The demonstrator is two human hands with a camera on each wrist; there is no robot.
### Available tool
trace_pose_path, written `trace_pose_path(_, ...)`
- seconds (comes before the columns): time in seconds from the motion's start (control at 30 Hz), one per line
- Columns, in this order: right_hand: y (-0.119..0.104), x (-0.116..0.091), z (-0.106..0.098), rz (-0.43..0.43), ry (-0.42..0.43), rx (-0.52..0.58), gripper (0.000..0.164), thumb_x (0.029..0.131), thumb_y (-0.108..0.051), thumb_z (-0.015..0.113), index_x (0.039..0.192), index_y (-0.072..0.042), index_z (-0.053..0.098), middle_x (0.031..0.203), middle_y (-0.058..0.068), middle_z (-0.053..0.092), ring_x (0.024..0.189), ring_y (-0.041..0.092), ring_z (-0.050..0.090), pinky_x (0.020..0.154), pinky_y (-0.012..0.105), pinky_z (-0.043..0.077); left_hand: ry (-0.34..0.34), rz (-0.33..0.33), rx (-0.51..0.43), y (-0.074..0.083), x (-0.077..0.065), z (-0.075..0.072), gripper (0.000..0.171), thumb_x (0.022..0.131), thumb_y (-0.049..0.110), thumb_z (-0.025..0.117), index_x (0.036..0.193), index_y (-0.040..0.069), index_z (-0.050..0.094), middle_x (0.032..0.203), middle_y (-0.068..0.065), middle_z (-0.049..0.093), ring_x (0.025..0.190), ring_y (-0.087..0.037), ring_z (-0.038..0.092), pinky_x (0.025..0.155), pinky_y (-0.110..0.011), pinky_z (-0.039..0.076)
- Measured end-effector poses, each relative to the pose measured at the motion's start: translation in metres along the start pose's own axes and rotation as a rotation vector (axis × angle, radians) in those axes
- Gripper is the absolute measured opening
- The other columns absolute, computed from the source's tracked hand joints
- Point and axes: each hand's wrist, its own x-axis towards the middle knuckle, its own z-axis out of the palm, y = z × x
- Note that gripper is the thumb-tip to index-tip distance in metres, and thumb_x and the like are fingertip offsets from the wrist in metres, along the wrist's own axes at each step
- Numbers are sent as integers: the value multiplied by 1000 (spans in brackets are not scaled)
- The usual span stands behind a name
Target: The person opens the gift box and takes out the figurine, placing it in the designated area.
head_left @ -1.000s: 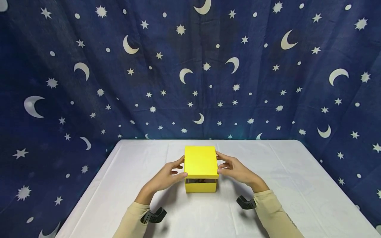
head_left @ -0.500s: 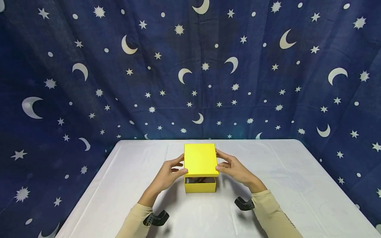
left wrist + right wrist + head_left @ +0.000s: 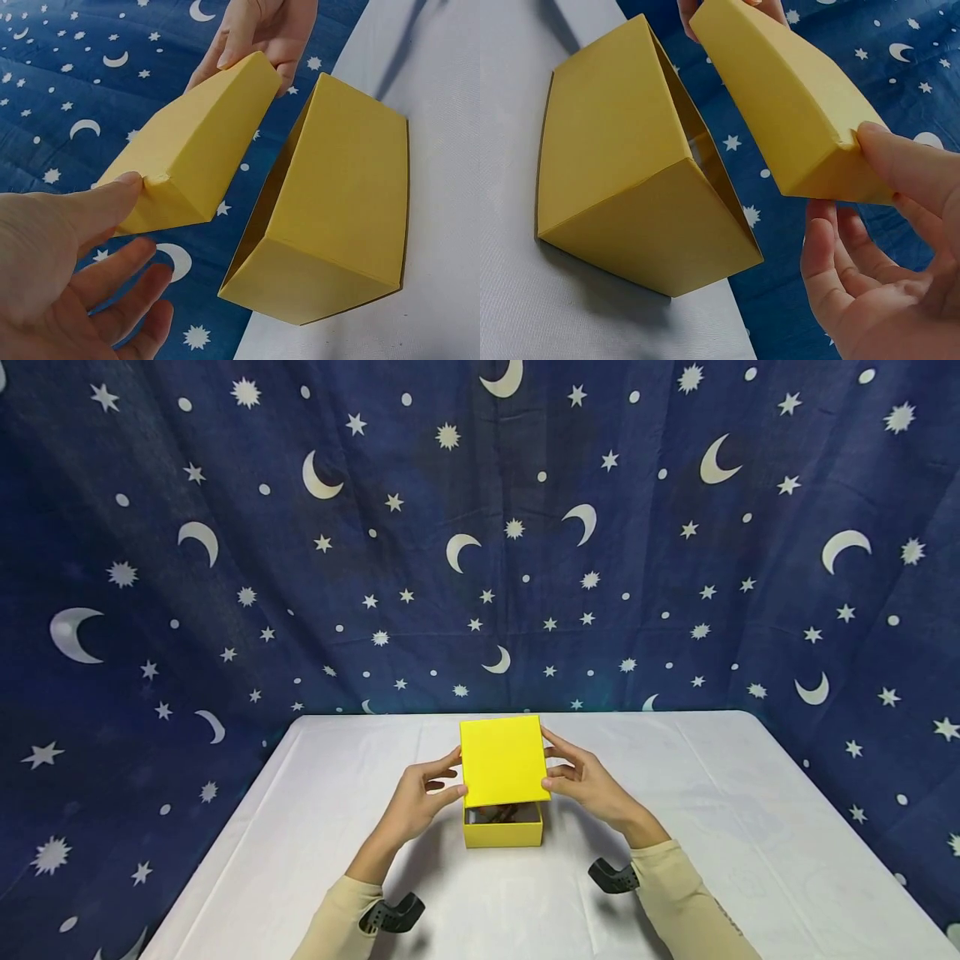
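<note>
A square yellow box lid point(image 3: 504, 760) is held above a yellow box point(image 3: 502, 835) that stands on the table. My left hand point(image 3: 423, 797) pinches the lid's left side, thumb at the near corner. On the opposite side, my right hand point(image 3: 588, 785) grips the lid in the same manner. Both wrist views show a gap between the lid point(image 3: 202, 142) and the box point(image 3: 622, 142). Through the gap in the head view, something dark and something greyish show inside the box, mostly hidden by the lid.
A white cloth covers the table point(image 3: 675, 860). Behind it hangs a dark blue curtain point(image 3: 420, 552) with moons and stars. Each wrist carries a black camera mount point(image 3: 392, 912), low over the cloth.
The lid has risen away from the box and now tilts slightly, its right side higher. More of the box's inside shows. Both hands have moved up with the lid.
</note>
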Motion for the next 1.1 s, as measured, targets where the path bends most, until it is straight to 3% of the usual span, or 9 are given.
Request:
trace_pose_path(0.1, 0, 1, 1, 2, 25, -21, 79, 97, -15, 68, 162, -22, 24, 139, 26, 49, 114, 27, 64, 91, 22, 56, 23, 1, -7, 0, 0, 0, 58, 90, 8, 74, 145, 7, 55, 127, -16, 71, 112, -32, 68, 99, -52, 54)
trace_pose_path(0.3, -1, 2, 3, -1, 71, -59, 77, 97, -15, 69, 162, -19, 26, 138, 25, 53, 111, 22, 65, 92, 19, 55, 69, -3, -41, -1, 2, 1, 54, 90, 8, 75, 141, 7, 59, 114, -15, 76, 98, -23, 71, 90, -28, 56)
trace_pose_path(0.4, 0, 2, 4, -11, 89, -76, 75, 98, -14, 67, 161, -14, 27, 141, 27, 52, 109, 20, 65, 91, 18, 55, 92, -3, -52, -1, 2, 2, 53, 89, 7, 76, 140, 8, 61, 112, -14, 77, 94, -19, 70, 87, -22, 56)
trace_pose_path(0.7, 2, 3, 6, 18, 133, -96, 64, 98, -15, 67, 154, 1, 39, 143, 28, 53, 114, 25, 67, 89, 18, 54, 106, -25, -99, 0, 4, 2, 52, 86, 3, 78, 136, 4, 64, 111, -14, 76, 92, -19, 69, 86, -22, 56)
trace_pose_path(0.93, 0, 3, 7, 26, 165, -98, 60, 98, -15, 66, 151, 2, 43, 125, 24, 60, 103, 16, 65, 85, 18, 52, 121, -3, -55, 0, 4, 4, 51, 85, 3, 78, 134, 7, 66, 106, -11, 74, 90, -18, 68, 92, -42, 58)
trace_pose_path(1.1, -1, 3, 8, 5, 189, -95, 58, 99, -13, 65, 150, 6, 43, 109, 19, 63, 94, 12, 62, 83, 17, 50, 113, 6, -23, -1, 3, 5, 51, 86, 4, 78, 136, 7, 64, 93, -8, 70, 81, -11, 62, 83, -27, 57)
